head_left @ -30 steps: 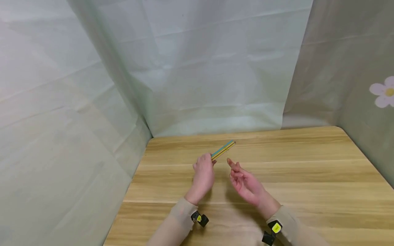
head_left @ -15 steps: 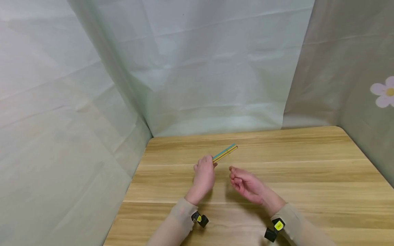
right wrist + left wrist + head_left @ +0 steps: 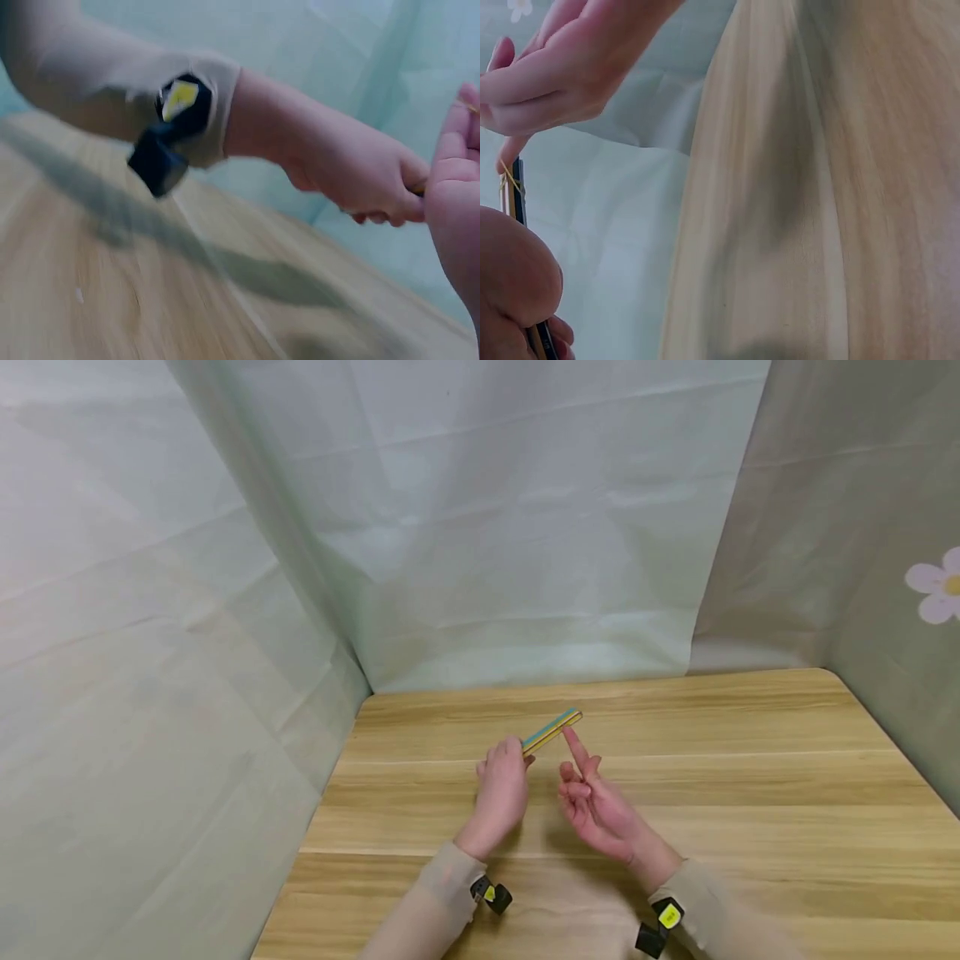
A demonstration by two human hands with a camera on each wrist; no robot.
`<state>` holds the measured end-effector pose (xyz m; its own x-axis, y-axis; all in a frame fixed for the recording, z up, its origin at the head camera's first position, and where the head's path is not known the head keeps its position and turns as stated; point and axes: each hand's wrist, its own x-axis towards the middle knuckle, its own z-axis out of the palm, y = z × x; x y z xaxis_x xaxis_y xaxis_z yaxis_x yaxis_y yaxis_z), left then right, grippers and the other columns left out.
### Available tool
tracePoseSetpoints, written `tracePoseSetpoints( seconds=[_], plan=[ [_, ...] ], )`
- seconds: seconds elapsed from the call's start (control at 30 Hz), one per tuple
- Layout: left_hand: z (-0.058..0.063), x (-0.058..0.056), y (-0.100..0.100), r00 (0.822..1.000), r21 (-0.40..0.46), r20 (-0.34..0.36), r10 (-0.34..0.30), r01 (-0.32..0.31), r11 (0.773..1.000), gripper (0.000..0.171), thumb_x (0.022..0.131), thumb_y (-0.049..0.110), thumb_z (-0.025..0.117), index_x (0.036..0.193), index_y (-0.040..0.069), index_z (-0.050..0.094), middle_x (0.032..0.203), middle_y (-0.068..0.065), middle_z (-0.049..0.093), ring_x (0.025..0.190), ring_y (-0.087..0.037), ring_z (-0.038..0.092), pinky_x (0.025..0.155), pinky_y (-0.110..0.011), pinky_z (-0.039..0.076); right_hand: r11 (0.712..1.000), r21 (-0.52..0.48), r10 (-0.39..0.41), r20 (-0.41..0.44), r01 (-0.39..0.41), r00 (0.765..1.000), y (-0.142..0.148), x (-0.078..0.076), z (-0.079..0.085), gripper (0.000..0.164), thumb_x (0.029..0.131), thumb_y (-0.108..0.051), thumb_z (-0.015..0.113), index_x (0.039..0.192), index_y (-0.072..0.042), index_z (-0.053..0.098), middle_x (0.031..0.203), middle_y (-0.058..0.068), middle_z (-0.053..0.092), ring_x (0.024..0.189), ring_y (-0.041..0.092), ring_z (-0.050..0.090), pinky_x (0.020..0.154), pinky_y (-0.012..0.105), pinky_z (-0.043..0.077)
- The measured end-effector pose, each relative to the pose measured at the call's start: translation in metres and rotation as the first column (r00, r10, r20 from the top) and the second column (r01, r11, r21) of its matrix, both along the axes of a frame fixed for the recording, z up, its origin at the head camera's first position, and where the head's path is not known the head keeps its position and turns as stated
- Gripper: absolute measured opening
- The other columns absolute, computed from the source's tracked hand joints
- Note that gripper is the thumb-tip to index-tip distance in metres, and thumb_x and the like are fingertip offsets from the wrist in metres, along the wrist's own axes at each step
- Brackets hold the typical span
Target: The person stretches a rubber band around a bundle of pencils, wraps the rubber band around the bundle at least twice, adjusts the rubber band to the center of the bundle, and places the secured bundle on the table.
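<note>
In the head view my left hand (image 3: 501,789) grips the lower end of a slim bundle of pencils (image 3: 550,734), blue, yellow and dark, that slants up to the right above the table. A thin yellow rubber band (image 3: 511,181) crosses the bundle near its far end in the left wrist view. My right hand (image 3: 600,817) is palm up beside it, index finger straight with its tip at the band, the other fingers loosely bent. The grip end of the pencils is hidden inside my left hand.
The wooden table (image 3: 750,793) spreads under both hands. Pale cloth (image 3: 525,527) hangs behind and along the left side, and a flower print (image 3: 937,585) shows on the right-hand cloth. Black wrist devices (image 3: 491,893) sit on both sleeves.
My right index finger has straightened from a drawn-in position by the thumb and reached up to the bundle. My left hand, still holding the pencils, has shifted slightly right.
</note>
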<state>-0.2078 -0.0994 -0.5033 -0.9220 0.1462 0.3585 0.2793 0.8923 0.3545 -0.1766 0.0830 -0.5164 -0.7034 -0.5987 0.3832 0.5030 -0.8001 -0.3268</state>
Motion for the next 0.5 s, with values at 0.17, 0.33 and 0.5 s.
tracePoseSetpoints(
  seconds=[0.17, 0.33, 0.5],
  plan=[
    [0.001, -0.003, 0.002, 0.999, -0.009, -0.041, 0.013, -0.014, 1.000, 0.015, 0.104, 0.018, 0.068, 0.107, 0.005, 0.059, 0.094, -0.009, 0.062, 0.086, -0.029, 0.058, 0.072, -0.038, 0.034, 0.970, -0.231, -0.033, 0.200, 0.080, 0.979, -0.014, 0.005, 0.009, 0.059, 0.108, -0.043, 0.031, 0.160, -0.022, 0.051, 0.100, 0.001, 0.070, 0.105, 0.015, 0.072, 0.109, 0.021, 0.045],
    [-0.003, -0.005, -0.002, 0.998, -0.030, -0.049, 0.031, -0.032, 0.999, 0.015, 0.103, 0.018, 0.069, 0.106, 0.006, 0.060, 0.095, -0.009, 0.062, 0.088, -0.029, 0.058, 0.075, -0.040, 0.037, 0.952, -0.191, -0.122, 0.482, 0.240, 0.867, -0.019, 0.012, 0.025, 0.051, 0.111, -0.037, 0.035, 0.143, -0.009, 0.064, 0.086, 0.004, 0.068, 0.095, 0.019, 0.074, 0.103, 0.022, 0.050],
    [-0.005, -0.006, -0.005, 0.998, -0.041, -0.069, 0.007, -0.010, 0.999, 0.014, 0.103, 0.017, 0.069, 0.107, 0.007, 0.060, 0.098, -0.008, 0.063, 0.092, -0.028, 0.057, 0.086, -0.046, 0.040, 0.939, 0.000, -0.263, 0.642, 0.343, 0.720, -0.017, 0.012, 0.040, 0.042, 0.109, -0.035, 0.043, 0.126, -0.007, 0.068, 0.095, 0.002, 0.070, 0.088, 0.014, 0.070, 0.100, 0.021, 0.052]
  ],
)
